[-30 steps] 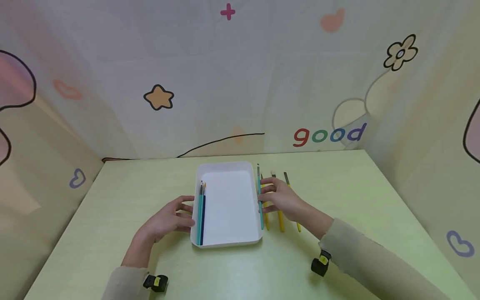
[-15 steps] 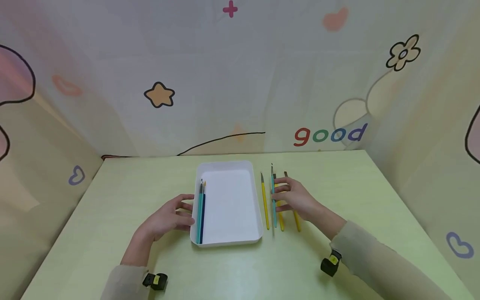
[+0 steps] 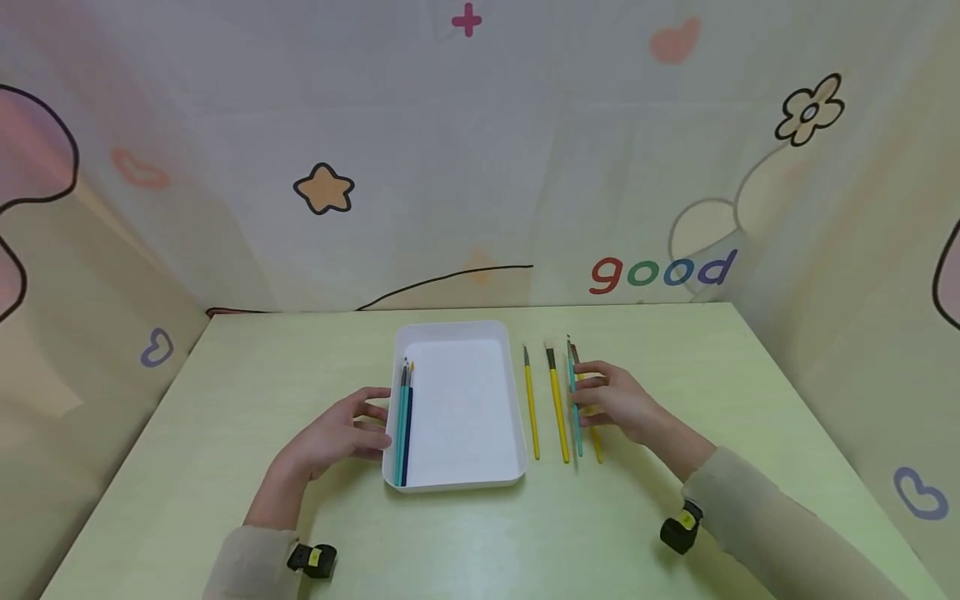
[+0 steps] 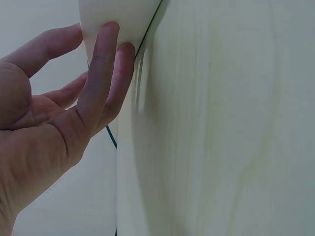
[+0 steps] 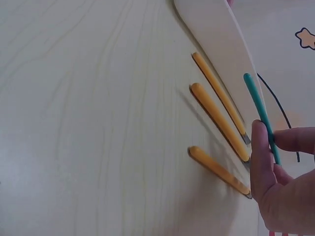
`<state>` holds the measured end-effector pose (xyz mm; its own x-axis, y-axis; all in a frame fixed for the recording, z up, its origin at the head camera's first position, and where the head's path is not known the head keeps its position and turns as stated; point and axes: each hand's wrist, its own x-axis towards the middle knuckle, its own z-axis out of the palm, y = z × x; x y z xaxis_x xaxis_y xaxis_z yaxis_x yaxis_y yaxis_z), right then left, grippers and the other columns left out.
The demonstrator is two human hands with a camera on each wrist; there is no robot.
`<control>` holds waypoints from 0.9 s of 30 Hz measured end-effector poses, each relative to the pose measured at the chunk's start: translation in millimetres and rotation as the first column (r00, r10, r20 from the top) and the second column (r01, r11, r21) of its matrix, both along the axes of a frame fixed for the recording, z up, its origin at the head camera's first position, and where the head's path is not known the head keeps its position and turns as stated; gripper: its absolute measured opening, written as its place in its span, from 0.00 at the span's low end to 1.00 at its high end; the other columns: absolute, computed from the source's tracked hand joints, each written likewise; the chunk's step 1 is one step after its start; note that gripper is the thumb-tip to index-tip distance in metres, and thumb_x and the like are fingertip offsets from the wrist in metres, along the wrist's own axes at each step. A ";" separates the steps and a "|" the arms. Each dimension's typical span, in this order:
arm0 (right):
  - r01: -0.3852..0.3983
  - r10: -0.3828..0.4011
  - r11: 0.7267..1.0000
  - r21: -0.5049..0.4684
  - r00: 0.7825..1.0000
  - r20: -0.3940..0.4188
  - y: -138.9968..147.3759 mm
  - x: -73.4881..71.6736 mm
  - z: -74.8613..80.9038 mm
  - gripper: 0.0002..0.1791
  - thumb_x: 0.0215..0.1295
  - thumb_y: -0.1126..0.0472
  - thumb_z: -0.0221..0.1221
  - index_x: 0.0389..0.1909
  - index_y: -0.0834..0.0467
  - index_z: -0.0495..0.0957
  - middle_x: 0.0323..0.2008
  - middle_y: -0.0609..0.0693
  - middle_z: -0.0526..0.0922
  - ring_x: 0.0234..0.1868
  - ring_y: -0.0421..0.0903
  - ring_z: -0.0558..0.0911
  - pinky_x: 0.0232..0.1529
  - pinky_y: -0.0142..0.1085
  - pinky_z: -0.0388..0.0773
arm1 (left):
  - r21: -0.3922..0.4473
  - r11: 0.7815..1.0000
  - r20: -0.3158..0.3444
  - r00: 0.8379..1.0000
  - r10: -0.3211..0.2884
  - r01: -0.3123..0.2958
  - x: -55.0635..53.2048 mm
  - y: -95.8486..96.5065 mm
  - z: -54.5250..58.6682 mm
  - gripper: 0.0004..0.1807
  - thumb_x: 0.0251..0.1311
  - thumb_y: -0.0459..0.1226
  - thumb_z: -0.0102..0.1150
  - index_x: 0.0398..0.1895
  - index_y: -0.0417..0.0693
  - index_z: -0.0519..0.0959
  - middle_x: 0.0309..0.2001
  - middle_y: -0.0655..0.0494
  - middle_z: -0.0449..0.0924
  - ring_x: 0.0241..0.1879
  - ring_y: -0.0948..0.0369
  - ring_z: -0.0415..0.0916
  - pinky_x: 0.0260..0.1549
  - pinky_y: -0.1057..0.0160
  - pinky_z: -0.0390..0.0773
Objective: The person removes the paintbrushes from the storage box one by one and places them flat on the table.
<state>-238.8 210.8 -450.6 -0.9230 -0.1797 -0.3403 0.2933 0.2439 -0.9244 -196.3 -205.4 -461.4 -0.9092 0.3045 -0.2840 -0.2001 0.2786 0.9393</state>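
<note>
My right hand (image 3: pixel 618 400) pinches a teal paintbrush (image 3: pixel 577 433) between thumb and fingers, above the table. In the right wrist view the teal handle (image 5: pixel 254 93) points away from the fingertips. Beneath it lies the rightmost yellow paintbrush (image 3: pixel 597 446), partly hidden by the hand. Two more yellow paintbrushes, one thin (image 3: pixel 531 408) and one thicker (image 3: pixel 558 408), lie to the left. My left hand (image 3: pixel 333 437) touches the left side of a white tray (image 3: pixel 465 400), its fingertips resting on the outer wall (image 4: pixel 128 17). Along the tray's left side lie teal (image 3: pixel 399 433) and dark blue (image 3: pixel 407 433) paintbrushes.
A pale wood-grain table (image 3: pixel 285 358) bears everything. Behind it hangs a printed cloth (image 3: pixel 450 167) with a star and the word "good". Cloth also closes off the left and right sides. Each wrist carries a small black camera.
My right hand has carried the teal paintbrush rightward from the tray's right edge, past two yellow paintbrushes to the rightmost one. The left hand and tray have stayed in place.
</note>
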 end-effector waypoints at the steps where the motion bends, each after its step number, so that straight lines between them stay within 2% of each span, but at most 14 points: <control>1: -0.001 0.001 1.000 0.005 1.000 -0.001 2.6 -0.5 -0.8 0.32 0.72 0.69 0.59 0.73 0.67 0.60 0.59 0.66 0.71 0.44 0.50 0.81 0.42 0.42 0.87 | 0.001 1.000 0.000 1.000 -0.001 0.001 -0.6 0.0 -0.7 0.40 0.61 0.28 0.67 0.76 0.41 0.60 0.59 0.37 0.70 0.48 0.48 0.80 0.46 0.51 0.86; 8: -0.010 0.012 0.997 0.082 1.000 -0.017 18.7 -7.3 -6.0 0.32 0.73 0.68 0.58 0.74 0.68 0.60 0.57 0.67 0.73 0.43 0.51 0.83 0.41 0.42 0.87 | 0.000 1.000 -0.011 1.000 -0.016 0.016 0.1 0.2 0.4 0.41 0.62 0.28 0.66 0.77 0.40 0.58 0.60 0.36 0.69 0.49 0.48 0.80 0.47 0.51 0.86; 15: 0.012 -0.013 0.992 0.122 1.000 0.010 26.6 -13.5 -12.6 0.31 0.74 0.68 0.58 0.74 0.67 0.61 0.57 0.66 0.75 0.42 0.49 0.83 0.39 0.39 0.87 | -0.001 1.000 -0.008 1.000 -0.019 0.019 0.8 0.6 1.8 0.42 0.63 0.28 0.66 0.77 0.40 0.57 0.61 0.36 0.69 0.49 0.47 0.79 0.47 0.51 0.85; 27: 0.000 0.007 0.974 0.225 0.999 -0.033 35.6 -16.5 -10.7 0.29 0.71 0.69 0.59 0.70 0.71 0.64 0.54 0.65 0.75 0.39 0.49 0.81 0.37 0.40 0.87 | -0.002 1.000 -0.003 1.000 -0.017 0.017 0.3 0.5 3.7 0.41 0.63 0.28 0.66 0.77 0.40 0.58 0.61 0.36 0.70 0.49 0.48 0.79 0.47 0.51 0.85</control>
